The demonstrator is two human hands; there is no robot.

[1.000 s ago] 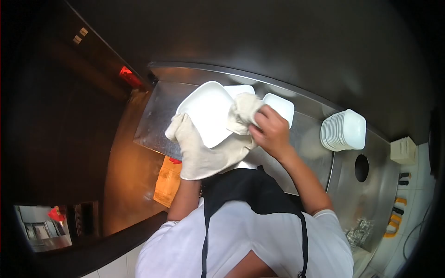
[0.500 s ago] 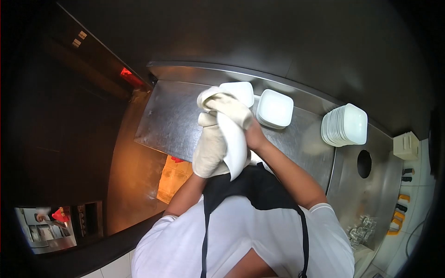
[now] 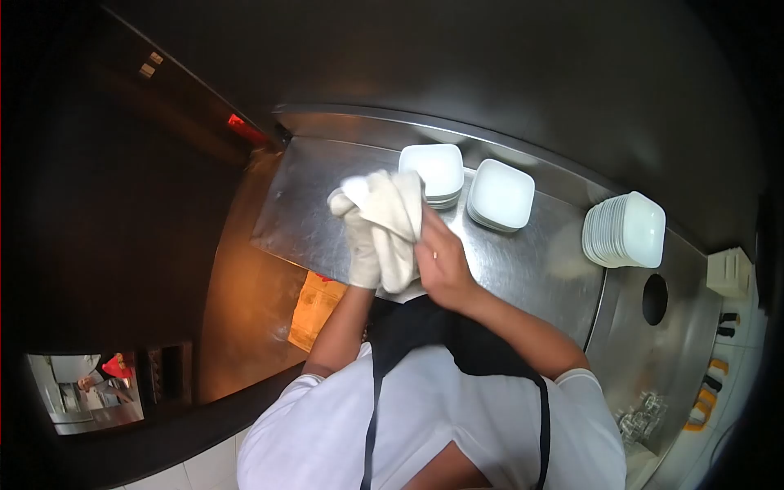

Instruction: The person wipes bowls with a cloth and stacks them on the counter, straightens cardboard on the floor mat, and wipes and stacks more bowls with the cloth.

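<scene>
A cream cloth [image 3: 392, 216] covers my left hand [image 3: 363, 253] and hangs in folds between both hands, above the near edge of the steel counter. A small part of a white dish [image 3: 355, 189] shows at the top of the folds; the rest is hidden. My left hand is closed around it through the cloth, its fingers out of sight. Bare and seen from its back, my right hand [image 3: 445, 257] presses against the cloth's right side, its fingertips partly hidden in it. Just beyond the hands sits a stack of white square dishes [image 3: 433, 169].
A second short stack of square dishes [image 3: 501, 194] stands to the right on the steel counter [image 3: 314, 196]. Farther right, a tall stack of dishes [image 3: 625, 230] leans beside a round hole [image 3: 655, 299]. Clear glassware [image 3: 641, 418] lies lower right. Another person [image 3: 102, 381] shows through an opening at left.
The white dish, broadly visible hanging below the cloth before, is now mostly covered. My right hand has come out from behind the cloth to its right side. The view has shifted slightly.
</scene>
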